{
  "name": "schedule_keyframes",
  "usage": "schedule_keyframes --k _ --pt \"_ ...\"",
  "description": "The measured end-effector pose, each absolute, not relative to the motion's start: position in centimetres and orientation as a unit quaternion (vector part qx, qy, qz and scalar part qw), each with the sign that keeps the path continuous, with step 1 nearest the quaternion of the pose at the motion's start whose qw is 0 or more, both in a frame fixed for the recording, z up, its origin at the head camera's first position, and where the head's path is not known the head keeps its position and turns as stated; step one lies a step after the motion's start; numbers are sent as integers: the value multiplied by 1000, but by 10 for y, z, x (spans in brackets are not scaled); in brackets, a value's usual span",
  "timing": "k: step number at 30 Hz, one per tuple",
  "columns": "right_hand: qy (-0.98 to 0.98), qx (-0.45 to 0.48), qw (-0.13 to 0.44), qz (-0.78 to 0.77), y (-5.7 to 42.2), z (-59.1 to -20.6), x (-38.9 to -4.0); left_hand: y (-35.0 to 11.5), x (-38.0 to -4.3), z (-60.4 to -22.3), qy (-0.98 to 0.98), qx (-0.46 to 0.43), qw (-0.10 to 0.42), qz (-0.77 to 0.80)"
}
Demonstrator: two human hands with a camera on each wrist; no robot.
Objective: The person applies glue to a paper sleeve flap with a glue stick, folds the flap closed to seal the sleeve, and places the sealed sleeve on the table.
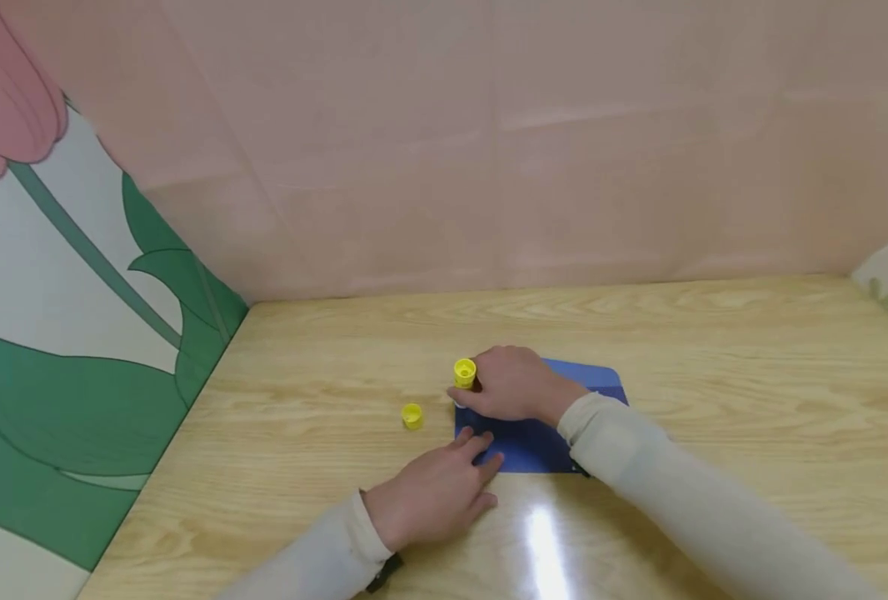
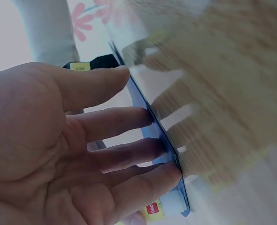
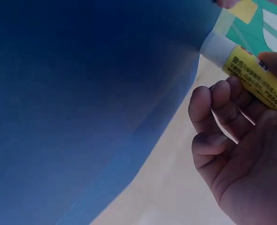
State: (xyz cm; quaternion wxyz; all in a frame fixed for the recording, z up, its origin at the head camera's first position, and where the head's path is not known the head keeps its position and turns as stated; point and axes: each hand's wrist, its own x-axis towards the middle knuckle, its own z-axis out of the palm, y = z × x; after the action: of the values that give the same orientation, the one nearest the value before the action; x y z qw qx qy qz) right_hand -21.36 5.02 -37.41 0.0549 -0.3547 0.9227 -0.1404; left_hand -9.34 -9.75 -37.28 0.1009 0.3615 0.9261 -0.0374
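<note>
My right hand grips a yellow glue stick between thumb and fingers. The glue stick has black print on its label, and its white end meets the edge of a blue sheet in the right wrist view. That blue sheet, perhaps an envelope or folder, lies on the table with a lighter strip at its far side. My left hand rests its spread fingertips on the sheet's near left edge. A small yellow cap sits on the wood left of the sheet.
The wooden table runs back to a pinkish wall. On the left stands a panel with a painted flower and green leaves. A bright light reflection lies on the table's near part.
</note>
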Motion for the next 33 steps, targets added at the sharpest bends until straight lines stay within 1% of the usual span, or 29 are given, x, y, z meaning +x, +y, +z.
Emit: schedule_keyframes --k 9,15,18,27,33 --pt "929 -345 67 -118 47 -377 -214 -98 -93 -377 926 366 82 -46" --pt "928 -348 65 -118 56 -378 -219 -99 -95 -375 925 366 93 -39" --pt "928 -346 69 -120 65 -377 -221 -100 -96 -373 926 364 95 -36" --pt "938 -317 86 -112 104 -370 -217 -100 -96 -367 928 349 126 -21" --pt "942 -301 89 -121 136 -369 -214 -102 -97 -368 928 352 122 -17"
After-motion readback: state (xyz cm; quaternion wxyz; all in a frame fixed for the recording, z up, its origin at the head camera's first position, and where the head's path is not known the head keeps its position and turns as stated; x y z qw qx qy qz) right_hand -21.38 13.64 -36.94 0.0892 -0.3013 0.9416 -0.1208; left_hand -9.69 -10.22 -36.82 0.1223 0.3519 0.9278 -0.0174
